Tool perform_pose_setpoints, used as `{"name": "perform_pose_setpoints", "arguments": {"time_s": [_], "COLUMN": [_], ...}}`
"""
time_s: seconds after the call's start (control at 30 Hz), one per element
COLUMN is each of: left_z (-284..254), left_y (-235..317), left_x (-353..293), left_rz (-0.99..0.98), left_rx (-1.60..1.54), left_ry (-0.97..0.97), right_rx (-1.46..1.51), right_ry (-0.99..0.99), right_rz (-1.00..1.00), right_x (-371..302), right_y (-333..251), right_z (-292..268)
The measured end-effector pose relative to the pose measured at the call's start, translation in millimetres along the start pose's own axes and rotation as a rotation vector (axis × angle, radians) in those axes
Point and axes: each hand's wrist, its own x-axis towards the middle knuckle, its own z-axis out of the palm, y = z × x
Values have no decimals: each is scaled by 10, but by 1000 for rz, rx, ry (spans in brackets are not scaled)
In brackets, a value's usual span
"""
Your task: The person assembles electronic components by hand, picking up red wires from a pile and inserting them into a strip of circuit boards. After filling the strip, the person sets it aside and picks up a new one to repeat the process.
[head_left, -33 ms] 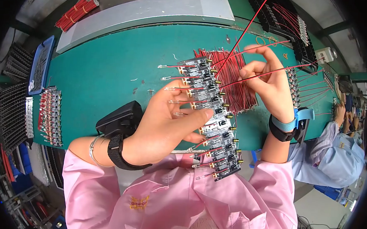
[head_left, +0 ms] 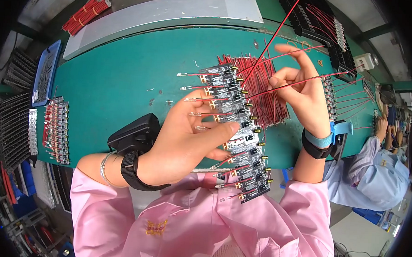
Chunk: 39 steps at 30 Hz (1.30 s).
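Observation:
My left hand (head_left: pixel 191 141) is closed around a long strip of small black circuit boards (head_left: pixel 243 123), the thumb on its face and the fingers behind. The strip stands tilted above the table, with short red-and-black leads on its left edge and brass-coloured parts on its right. My right hand (head_left: pixel 303 87) pinches a long red-and-black wire (head_left: pixel 301 81) between thumb and a bent finger, the forefinger stretched out above. That wire runs to the strip's upper right side. Two more such wires rise from the strip's upper part. Behind it lies a pile of red-and-black wires (head_left: pixel 275 104).
A green table (head_left: pixel 125 73) spans the view. Rubber-banded red wire bundles (head_left: pixel 87 14) lie at the back left. At left are a blue tray (head_left: pixel 48 71) and another board strip (head_left: pixel 57 130). More wired strips (head_left: pixel 329 95) stand at right, near a co-worker in blue (head_left: pixel 371 174).
My right forefinger has straightened and lifted slightly. The left hand and the board strip look unmoved.

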Motion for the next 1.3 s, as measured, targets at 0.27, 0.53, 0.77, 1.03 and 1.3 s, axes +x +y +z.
{"name": "perform_pose_setpoints", "arguments": {"time_s": [0.27,0.53,0.77,1.03,1.3], "left_z": [-29,-13,22,62,109], "left_y": [-15,7,-18,-8,32], "left_x": [-28,27,95,-63,-182], "left_rz": [-4,-9,10,72,72], "left_rx": [-9,-28,-21,13,2], "left_ry": [-3,9,45,95,100], "right_rx": [-25,7,219,254,-72], "right_ry": [-320,-244,-141,-454,-318], "right_rz": [60,-171,-66,-171,-661], "right_x": [-130,-177,-336,-285,-253], "right_y": [-46,-164,-307,-162,-159], "right_z": [-106,-344,-96,106,184]}}
